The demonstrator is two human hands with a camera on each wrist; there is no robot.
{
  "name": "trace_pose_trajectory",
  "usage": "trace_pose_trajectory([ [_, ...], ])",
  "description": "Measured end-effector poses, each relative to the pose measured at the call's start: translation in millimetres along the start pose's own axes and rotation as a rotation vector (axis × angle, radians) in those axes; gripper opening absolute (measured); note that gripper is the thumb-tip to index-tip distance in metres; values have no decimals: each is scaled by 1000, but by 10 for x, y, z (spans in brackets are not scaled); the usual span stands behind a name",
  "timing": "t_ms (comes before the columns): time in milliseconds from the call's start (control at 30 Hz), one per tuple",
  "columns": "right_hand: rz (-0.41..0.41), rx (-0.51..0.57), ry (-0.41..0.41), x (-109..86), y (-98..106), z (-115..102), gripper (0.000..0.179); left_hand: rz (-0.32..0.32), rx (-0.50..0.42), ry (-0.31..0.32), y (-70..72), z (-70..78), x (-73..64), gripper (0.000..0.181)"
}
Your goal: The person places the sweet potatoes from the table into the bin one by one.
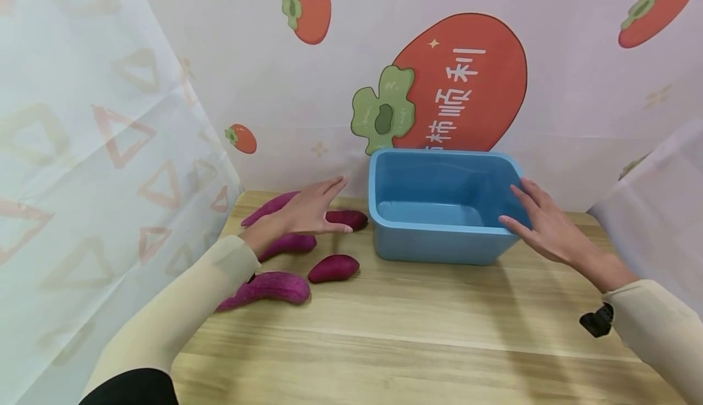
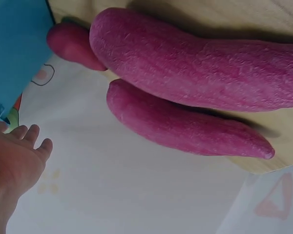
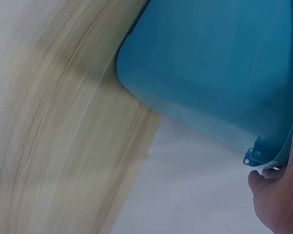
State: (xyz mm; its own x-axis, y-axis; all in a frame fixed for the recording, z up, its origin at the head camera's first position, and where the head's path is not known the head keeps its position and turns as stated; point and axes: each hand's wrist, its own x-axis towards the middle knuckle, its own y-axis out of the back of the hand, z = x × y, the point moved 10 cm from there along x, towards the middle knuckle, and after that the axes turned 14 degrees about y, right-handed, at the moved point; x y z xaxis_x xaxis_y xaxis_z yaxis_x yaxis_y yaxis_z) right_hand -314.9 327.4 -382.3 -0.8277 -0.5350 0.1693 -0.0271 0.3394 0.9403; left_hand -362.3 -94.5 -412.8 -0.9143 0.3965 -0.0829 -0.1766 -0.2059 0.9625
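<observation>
Several purple sweet potatoes lie on the left of the wooden tabletop, among them a short one (image 1: 334,268) and a long curved one (image 1: 277,286). My left hand (image 1: 310,207) hovers over the back ones with its fingers extended and thumb spread, holding nothing. It partly covers a dark sweet potato (image 1: 354,219) behind it. To the right stands a blue plastic bin (image 1: 439,245), upright, with nothing inside. At its right rim is my right hand (image 1: 544,225), fingers and thumb reaching over the edge, loosely spread. In the right wrist view, its fingertips sit beside the bin's corner.
The wooden table (image 1: 384,338) ends at the back against a white cloth printed with persimmons (image 1: 467,88). Another cloth with triangle outlines (image 1: 110,149) hangs along the left edge. On the right, pale fabric (image 1: 659,210) borders the table.
</observation>
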Motion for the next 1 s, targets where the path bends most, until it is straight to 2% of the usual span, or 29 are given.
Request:
trace_pose_trajectory([
  [500,-1,-6,0,-12,-8,-2,85,-38,4,-52,-211,91,-216,120],
  [767,2,-4,2,-8,0,-12,84,-103,-54,-60,-327,140,-338,119],
  [1000,9,-6,10,-8,-2,-13,84,-177,-47,-60,-501,164,-431,113],
])
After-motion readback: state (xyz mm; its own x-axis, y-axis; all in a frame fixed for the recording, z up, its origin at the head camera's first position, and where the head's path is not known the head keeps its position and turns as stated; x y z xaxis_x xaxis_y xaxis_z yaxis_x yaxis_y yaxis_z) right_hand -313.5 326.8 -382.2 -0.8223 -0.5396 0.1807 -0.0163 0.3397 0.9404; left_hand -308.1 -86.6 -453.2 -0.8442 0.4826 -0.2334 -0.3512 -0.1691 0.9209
